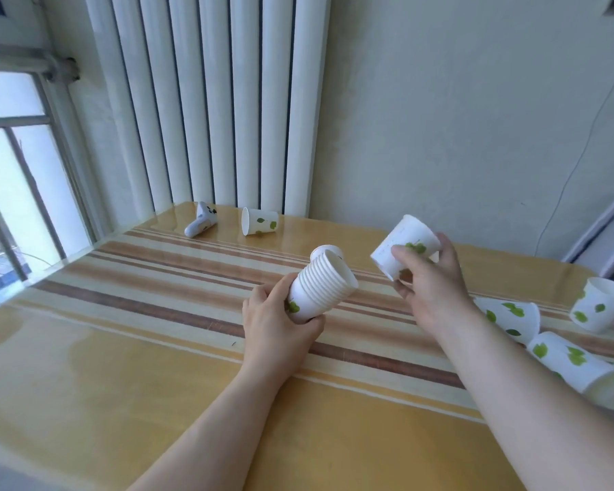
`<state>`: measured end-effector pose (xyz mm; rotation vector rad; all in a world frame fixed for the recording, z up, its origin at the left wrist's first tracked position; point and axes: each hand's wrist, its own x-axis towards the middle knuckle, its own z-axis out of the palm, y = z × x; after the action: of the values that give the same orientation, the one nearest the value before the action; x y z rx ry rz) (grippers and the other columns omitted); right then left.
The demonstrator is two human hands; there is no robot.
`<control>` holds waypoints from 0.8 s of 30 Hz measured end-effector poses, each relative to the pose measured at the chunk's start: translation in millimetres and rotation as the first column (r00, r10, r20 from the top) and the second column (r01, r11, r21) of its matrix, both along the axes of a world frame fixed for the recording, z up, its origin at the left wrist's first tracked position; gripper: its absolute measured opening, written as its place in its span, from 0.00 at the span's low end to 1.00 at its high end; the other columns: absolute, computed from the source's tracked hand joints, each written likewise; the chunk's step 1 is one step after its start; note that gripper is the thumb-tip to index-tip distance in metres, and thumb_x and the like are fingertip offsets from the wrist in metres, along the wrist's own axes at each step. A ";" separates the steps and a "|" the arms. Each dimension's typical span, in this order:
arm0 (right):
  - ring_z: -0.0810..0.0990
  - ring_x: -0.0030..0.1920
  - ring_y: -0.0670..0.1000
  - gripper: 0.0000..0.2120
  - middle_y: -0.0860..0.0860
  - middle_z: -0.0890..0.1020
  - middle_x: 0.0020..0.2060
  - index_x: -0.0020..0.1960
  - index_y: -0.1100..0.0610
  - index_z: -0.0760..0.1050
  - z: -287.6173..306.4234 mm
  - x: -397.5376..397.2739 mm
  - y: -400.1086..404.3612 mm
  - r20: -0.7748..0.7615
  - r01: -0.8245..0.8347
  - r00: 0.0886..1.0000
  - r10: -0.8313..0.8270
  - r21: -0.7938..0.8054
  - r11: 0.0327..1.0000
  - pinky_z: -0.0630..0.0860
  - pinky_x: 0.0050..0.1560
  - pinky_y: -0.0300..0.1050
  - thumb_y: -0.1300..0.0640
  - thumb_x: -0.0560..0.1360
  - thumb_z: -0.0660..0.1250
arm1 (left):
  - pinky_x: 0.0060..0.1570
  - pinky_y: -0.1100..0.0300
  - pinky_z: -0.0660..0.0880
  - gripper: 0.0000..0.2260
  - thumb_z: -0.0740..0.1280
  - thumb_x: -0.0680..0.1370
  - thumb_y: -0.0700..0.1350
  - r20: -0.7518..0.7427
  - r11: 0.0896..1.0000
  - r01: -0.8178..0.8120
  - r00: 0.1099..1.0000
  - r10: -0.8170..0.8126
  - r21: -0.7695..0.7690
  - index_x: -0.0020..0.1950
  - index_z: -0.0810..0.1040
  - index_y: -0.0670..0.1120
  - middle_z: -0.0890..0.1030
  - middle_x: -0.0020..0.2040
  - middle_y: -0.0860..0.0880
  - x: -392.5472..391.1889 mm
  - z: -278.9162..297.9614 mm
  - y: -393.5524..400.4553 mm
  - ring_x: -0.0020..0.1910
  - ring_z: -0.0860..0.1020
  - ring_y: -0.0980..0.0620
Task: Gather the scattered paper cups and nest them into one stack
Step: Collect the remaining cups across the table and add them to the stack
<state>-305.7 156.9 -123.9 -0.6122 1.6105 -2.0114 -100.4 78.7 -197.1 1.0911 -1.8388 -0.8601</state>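
While left hand grips the nested stack, right hand clasps a single cup just beside it.

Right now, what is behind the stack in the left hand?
A white cup peeks out behind the stack in the left hand; most of it is hidden.

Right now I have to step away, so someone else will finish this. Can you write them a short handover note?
Left hand: holds the nested stack of white paper cups, mouth tilted toward the right.
Right hand: holds one white leaf-printed paper cup, not yet nested.
Done: many cups stacked.
Left: nest the held cup, then the one lying on its side by the white radiator and the loose cups at the striped table's right edge.
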 end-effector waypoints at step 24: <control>0.82 0.55 0.50 0.53 0.52 0.83 0.63 0.81 0.41 0.62 -22.5 38.7 -15.7 -0.129 -0.330 0.927 0.352 0.166 0.929 0.76 0.58 0.49 0.59 0.58 0.75 | 0.66 0.46 0.76 0.29 0.78 0.69 0.54 -0.106 0.996 -0.042 0.993 0.051 0.085 0.69 0.76 0.64 0.75 0.57 0.56 0.3 -4.7 -10.0 0.64 0.72 0.48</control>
<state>-267.0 141.2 -146.4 -0.9458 1.5895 -1.6142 -100.1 68.7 -201.8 1.1122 -1.6957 -0.9563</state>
